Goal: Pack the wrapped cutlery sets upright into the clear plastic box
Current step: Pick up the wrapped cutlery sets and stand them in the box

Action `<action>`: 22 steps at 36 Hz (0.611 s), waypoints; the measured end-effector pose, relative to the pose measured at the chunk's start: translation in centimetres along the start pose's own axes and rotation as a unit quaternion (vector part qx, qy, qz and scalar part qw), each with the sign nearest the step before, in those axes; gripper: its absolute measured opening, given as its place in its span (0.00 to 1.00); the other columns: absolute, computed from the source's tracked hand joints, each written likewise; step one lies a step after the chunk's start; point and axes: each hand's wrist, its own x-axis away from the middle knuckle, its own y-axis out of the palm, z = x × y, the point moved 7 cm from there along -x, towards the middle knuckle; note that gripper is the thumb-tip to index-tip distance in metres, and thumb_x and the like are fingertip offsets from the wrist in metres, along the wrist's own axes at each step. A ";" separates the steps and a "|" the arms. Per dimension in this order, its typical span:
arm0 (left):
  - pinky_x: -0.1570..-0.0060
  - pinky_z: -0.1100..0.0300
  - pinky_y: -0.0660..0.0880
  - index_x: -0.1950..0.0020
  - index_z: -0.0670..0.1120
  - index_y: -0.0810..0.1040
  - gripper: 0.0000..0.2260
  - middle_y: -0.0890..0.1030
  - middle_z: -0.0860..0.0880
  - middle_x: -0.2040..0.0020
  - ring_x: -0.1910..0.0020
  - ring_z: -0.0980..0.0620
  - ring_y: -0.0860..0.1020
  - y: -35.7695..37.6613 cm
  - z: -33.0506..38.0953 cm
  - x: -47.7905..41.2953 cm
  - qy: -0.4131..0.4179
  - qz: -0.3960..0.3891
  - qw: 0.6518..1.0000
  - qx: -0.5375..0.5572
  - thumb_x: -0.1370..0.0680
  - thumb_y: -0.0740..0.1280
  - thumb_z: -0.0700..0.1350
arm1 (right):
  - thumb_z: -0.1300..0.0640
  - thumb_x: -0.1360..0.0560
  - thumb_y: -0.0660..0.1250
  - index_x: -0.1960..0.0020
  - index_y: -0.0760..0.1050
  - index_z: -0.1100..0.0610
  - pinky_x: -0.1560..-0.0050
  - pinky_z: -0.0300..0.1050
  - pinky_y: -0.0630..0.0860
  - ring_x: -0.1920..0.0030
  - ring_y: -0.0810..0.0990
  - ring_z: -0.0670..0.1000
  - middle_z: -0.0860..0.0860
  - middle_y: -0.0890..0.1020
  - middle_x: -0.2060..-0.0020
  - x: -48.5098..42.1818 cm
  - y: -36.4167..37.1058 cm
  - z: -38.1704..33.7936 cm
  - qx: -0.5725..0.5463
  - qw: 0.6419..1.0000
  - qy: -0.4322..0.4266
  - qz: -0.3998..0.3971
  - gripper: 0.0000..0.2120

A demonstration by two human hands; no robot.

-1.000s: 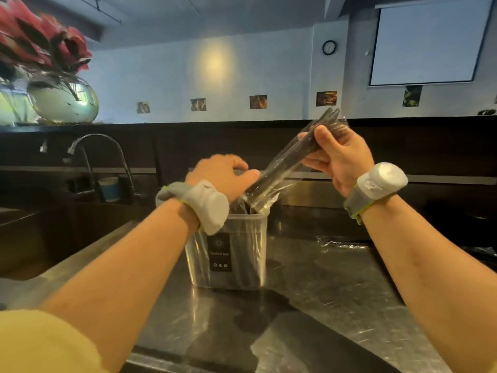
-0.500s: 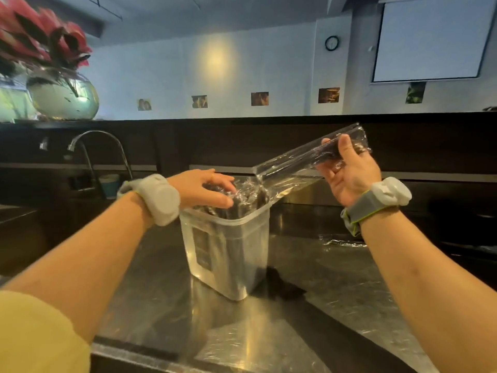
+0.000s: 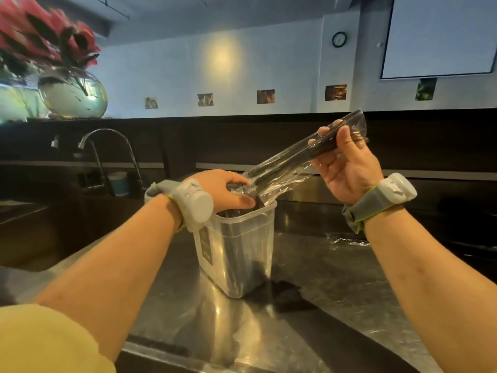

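Left hand (image 3: 228, 191) presses flat on packed sets (image 3: 238, 188), likely keeping a gap; right hand (image 3: 347, 168) grips a wrapped set (image 3: 285, 166) slanted into the box (image 3: 259, 238).

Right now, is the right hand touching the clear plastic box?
Apart. Head view: the right hand grips the wrapped cutlery set, well above the clear plastic box.
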 end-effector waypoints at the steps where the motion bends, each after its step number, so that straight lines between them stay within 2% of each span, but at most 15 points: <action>1: 0.55 0.64 0.71 0.49 0.62 0.74 0.09 0.79 0.58 0.54 0.55 0.57 0.77 -0.1 -0.2 0.2 0.007 -0.003 1.000 0.006 0.27 0.69 0.59 | 0.55 0.29 0.63 0.52 0.75 0.55 0.57 0.49 0.81 0.55 0.84 0.54 0.52 0.84 0.59 -0.1 0.6 0.2 -0.001 1.000 0.004 -0.026 0.07; 4: 0.48 0.63 0.71 0.47 0.60 0.76 0.10 0.80 0.57 0.53 0.52 0.56 0.78 -0.2 -0.6 0.4 0.028 -0.012 0.998 0.049 0.27 0.70 0.55 | 0.56 0.27 0.62 0.54 0.79 0.54 0.55 0.50 0.81 0.55 0.84 0.54 0.52 0.84 0.58 -0.4 2.3 1.0 0.009 0.996 0.011 -0.091 0.07; 9: 0.53 0.69 0.69 0.51 0.60 0.75 0.08 0.80 0.59 0.55 0.53 0.59 0.78 -0.7 -1.2 0.7 0.048 -0.016 0.994 0.092 0.27 0.71 0.50 | 0.57 0.26 0.61 0.49 0.73 0.57 0.49 0.54 0.79 0.53 0.83 0.55 0.54 0.82 0.57 -1.4 4.7 1.7 0.039 0.988 0.022 -0.150 0.07; 12: 0.54 0.71 0.68 0.52 0.62 0.76 0.08 0.80 0.62 0.55 0.53 0.61 0.78 -1.0 -1.5 0.9 0.049 -0.023 0.993 0.102 0.27 0.70 0.50 | 0.58 0.26 0.62 0.48 0.71 0.57 0.50 0.54 0.80 0.54 0.82 0.54 0.54 0.81 0.56 -2.0 5.6 2.0 0.065 0.982 0.033 -0.172 0.08; 15: 0.51 0.71 0.69 0.45 0.64 0.75 0.13 0.79 0.62 0.49 0.49 0.61 0.77 -0.9 -1.4 1.0 0.051 -0.038 0.992 0.110 0.28 0.70 0.53 | 0.57 0.27 0.63 0.48 0.72 0.57 0.52 0.52 0.80 0.54 0.83 0.54 0.53 0.82 0.57 -1.9 5.5 2.1 0.128 0.976 0.024 -0.176 0.08; 18: 0.43 0.62 0.70 0.38 0.61 0.75 0.18 0.79 0.57 0.44 0.46 0.56 0.77 -0.8 -1.9 0.7 0.047 -0.043 0.991 0.118 0.28 0.69 0.54 | 0.54 0.30 0.66 0.48 0.73 0.57 0.51 0.53 0.80 0.53 0.83 0.54 0.53 0.82 0.58 -1.8 5.2 2.4 0.195 0.968 0.004 -0.160 0.13; 20: 0.41 0.61 0.69 0.40 0.62 0.74 0.17 0.78 0.58 0.43 0.45 0.56 0.76 -0.8 -1.8 0.6 0.050 -0.047 0.991 0.119 0.28 0.69 0.54 | 0.56 0.28 0.65 0.48 0.73 0.57 0.51 0.52 0.80 0.53 0.83 0.53 0.52 0.82 0.58 -1.8 5.5 2.0 0.239 0.959 -0.024 -0.151 0.10; 22: 0.46 0.65 0.69 0.44 0.65 0.75 0.14 0.79 0.60 0.45 0.46 0.58 0.76 -0.8 -1.7 0.8 0.051 -0.053 0.989 0.126 0.29 0.69 0.54 | 0.58 0.25 0.63 0.49 0.73 0.58 0.53 0.50 0.80 0.55 0.83 0.52 0.51 0.82 0.59 -2.0 6.0 1.5 0.271 0.950 -0.041 -0.149 0.06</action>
